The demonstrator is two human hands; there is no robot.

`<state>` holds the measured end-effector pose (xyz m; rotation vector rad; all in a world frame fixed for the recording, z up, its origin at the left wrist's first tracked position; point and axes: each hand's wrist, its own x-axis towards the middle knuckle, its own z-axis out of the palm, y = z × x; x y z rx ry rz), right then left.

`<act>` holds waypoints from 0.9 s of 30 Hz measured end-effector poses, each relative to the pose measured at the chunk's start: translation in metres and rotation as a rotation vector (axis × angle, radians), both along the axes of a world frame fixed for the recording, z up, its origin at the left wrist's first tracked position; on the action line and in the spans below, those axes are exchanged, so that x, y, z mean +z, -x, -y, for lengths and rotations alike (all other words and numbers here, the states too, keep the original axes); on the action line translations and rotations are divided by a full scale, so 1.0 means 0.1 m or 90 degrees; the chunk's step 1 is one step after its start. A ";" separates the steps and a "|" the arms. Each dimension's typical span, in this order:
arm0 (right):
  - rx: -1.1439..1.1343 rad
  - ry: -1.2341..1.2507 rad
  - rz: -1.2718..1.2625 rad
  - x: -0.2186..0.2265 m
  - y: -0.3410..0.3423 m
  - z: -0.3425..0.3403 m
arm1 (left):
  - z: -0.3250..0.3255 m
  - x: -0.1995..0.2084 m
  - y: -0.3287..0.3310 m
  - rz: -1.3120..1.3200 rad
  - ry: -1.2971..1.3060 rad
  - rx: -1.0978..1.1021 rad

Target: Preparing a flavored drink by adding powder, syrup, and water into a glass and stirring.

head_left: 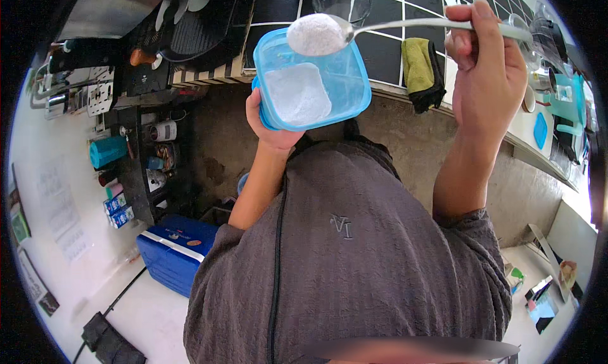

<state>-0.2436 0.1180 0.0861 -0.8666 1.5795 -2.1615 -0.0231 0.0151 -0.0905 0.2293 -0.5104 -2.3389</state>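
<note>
Head view, nearest first: the dark textured shirt [354, 237] fills the lower middle, and both forearms reach out past it. The left hand [272, 128] holds a blue-rimmed plastic container [356, 110] by its near left corner, thumb up along the side and the other fingers hidden beneath, probably so that the opening stays free. The container is in front of the near edge of the tiled countertop [387, 57] and overlaps it in view; whether its far side rests there I cannot tell. White powder [294, 96] lies inside, gathered toward the left, with bare floor of the container at the right.

The right hand [486, 72] pinches a metal spoon [411, 23] between thumb and fingers, well back on the handle, likely so that the hand does not block the opening. The spoon's bowl carries a rounded heap [315, 34] above the container's far rim; it looks about level, presumably to stop the heap sliding off, and loose grains could fall back inside.

A yellow-green and black cloth [418, 69] hangs over the countertop's near edge, perhaps within easy reach for wiping. Farther back stands a clear glass vessel [343, 4]. A ridged dark pan [201, 36] sits beyond the countertop's left edge.
</note>
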 end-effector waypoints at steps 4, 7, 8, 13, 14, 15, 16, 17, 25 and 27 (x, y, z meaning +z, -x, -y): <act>-0.126 -0.042 -0.040 0.08 -0.05 0.12 | 0.03 -0.07 -0.03 -0.061 -0.021 -0.033; -0.164 -0.032 -0.014 0.20 -0.12 0.19 | 0.03 -0.06 -0.01 -0.046 -0.049 -0.030; -0.164 -0.030 -0.015 0.19 -0.09 0.19 | 0.03 -0.05 0.00 -0.048 -0.047 -0.030; -0.125 0.012 -0.035 0.18 0.05 0.20 | 0.01 -0.08 0.02 -0.022 -0.064 -0.030; -0.122 0.013 -0.036 0.17 0.07 0.22 | 0.01 -0.09 0.02 -0.023 -0.064 -0.028; -0.146 0.003 -0.036 0.16 0.09 0.24 | 0.00 -0.08 0.02 -0.037 -0.097 -0.025; -0.168 -0.008 -0.036 0.15 0.12 0.26 | -0.02 -0.08 0.01 -0.051 -0.132 -0.020; -0.168 -0.009 -0.037 0.13 0.14 0.27 | -0.03 -0.09 0.00 -0.051 -0.132 -0.020; -0.142 -0.169 -0.236 -0.27 0.24 0.24 | -0.02 -0.29 -0.20 0.006 -0.103 -0.004; -0.078 -0.171 -0.349 -0.37 0.28 0.21 | -0.03 -0.26 -0.24 -0.011 -0.092 0.022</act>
